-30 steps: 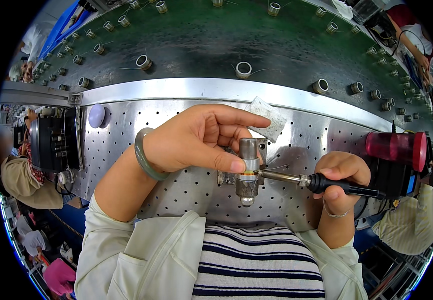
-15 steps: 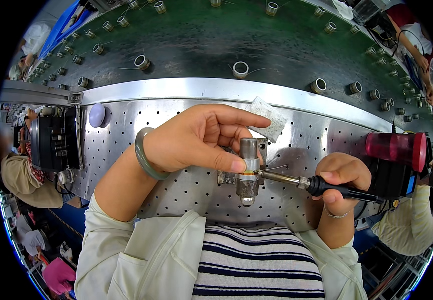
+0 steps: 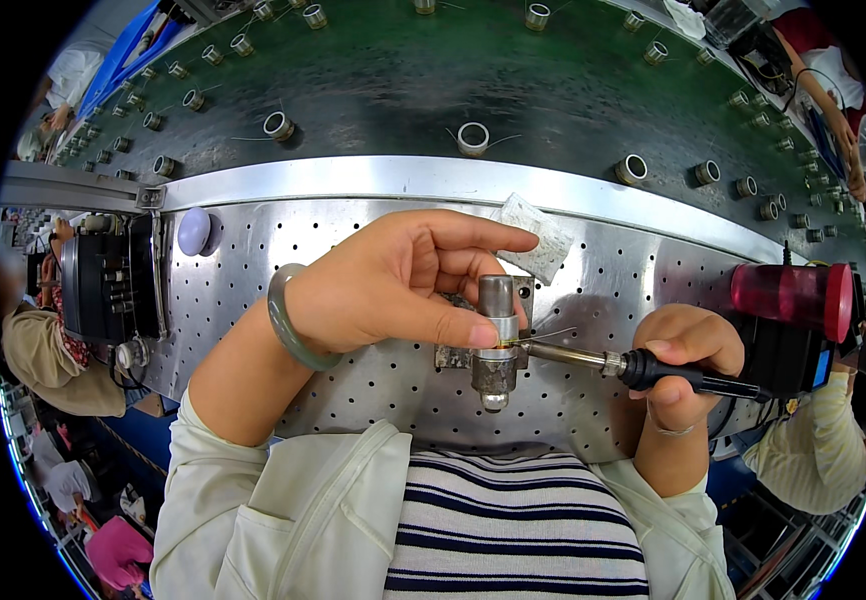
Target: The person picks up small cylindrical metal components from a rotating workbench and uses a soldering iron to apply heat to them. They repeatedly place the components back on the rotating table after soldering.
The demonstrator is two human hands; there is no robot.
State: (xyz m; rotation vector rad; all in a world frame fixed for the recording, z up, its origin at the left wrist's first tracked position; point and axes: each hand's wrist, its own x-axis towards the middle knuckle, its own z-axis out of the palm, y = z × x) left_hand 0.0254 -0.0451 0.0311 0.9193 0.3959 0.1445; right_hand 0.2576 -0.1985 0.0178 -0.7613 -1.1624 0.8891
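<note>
My left hand (image 3: 383, 285) pinches a small metal ring (image 3: 504, 327) that sits around an upright-looking metal post (image 3: 496, 294). Its thumb presses the ring's near left side, the index finger stretches out above, and the other fingertips are partly hidden behind the post. Thin wires (image 3: 553, 333) stick out to the ring's right. In my right hand (image 3: 691, 355) is a soldering iron (image 3: 643, 370) with a black handle, its metal tip reaching left to the ring's lower edge. A dark fixture block (image 3: 525, 290) lies beneath the post.
Beyond the perforated metal worktop (image 3: 373, 400), a green conveyor belt (image 3: 373, 90) carries several metal rings with wires. A grey-white pad (image 3: 543, 240) lies behind the post. A lilac ball-like object (image 3: 194, 231) is at left, a red transparent container (image 3: 788, 300) at right. Other people work at both sides.
The rings on the belt have drifted slightly left. My right hand and the soldering iron have shifted a little to the right, while my left hand stays almost still at the ring.
</note>
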